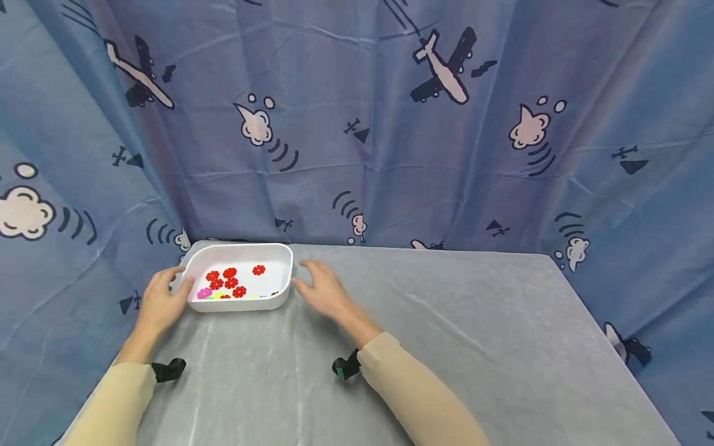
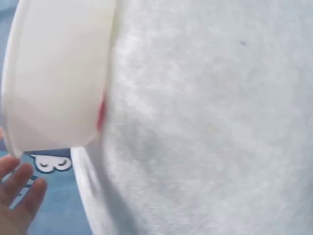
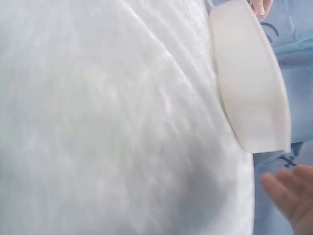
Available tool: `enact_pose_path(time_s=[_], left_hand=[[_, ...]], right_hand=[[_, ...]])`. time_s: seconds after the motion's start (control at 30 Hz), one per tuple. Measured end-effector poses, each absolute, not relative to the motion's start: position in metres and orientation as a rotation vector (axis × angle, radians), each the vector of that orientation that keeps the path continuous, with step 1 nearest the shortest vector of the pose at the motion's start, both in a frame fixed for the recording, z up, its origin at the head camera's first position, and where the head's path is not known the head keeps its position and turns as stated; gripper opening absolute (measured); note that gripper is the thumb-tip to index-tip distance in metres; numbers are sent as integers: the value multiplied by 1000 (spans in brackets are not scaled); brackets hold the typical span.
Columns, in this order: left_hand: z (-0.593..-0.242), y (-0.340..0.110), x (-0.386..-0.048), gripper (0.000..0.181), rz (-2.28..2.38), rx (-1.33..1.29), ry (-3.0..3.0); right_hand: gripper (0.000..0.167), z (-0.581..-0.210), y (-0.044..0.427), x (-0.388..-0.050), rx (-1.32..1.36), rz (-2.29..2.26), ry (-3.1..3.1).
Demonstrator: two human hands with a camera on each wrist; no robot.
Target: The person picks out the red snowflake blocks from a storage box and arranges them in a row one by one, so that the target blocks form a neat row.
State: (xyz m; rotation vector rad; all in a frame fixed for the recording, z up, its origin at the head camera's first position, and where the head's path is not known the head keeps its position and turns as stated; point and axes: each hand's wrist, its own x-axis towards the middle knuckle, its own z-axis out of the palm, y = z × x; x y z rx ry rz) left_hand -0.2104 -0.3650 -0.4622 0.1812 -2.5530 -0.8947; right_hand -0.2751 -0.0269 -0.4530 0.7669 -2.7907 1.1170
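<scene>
A white tray (image 1: 237,305) stands at the far left of the grey table, with several red flower-shaped pieces (image 1: 231,283) and a pink piece (image 1: 204,293) inside. Yellow and green bits show partly behind its near wall. My left hand (image 1: 162,299) is at the tray's left end, fingers spread along the rim; whether it touches is unclear. Just off the right end is my right hand (image 1: 325,290), fingers loosely extended and holding nothing. The left wrist view shows the tray wall (image 2: 58,73) above the fingers (image 2: 22,188); the right wrist view shows the wall (image 3: 252,78) beside relaxed fingers (image 3: 288,193).
Grey cloth (image 1: 446,334) covers the table. A blue curtain (image 1: 357,124) printed with planes and clouds hangs behind and along both sides. Black wrist mounts (image 1: 169,370) stick out by both sleeves.
</scene>
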Motion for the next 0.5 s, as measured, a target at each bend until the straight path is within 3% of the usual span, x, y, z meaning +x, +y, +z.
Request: enact_pose_path(time_s=[0.5], left_hand=[[-475,-377,-217,53,-1261,208,-2670]], right_hand=[[52,-477,-60,-272,663,1619,-2770]])
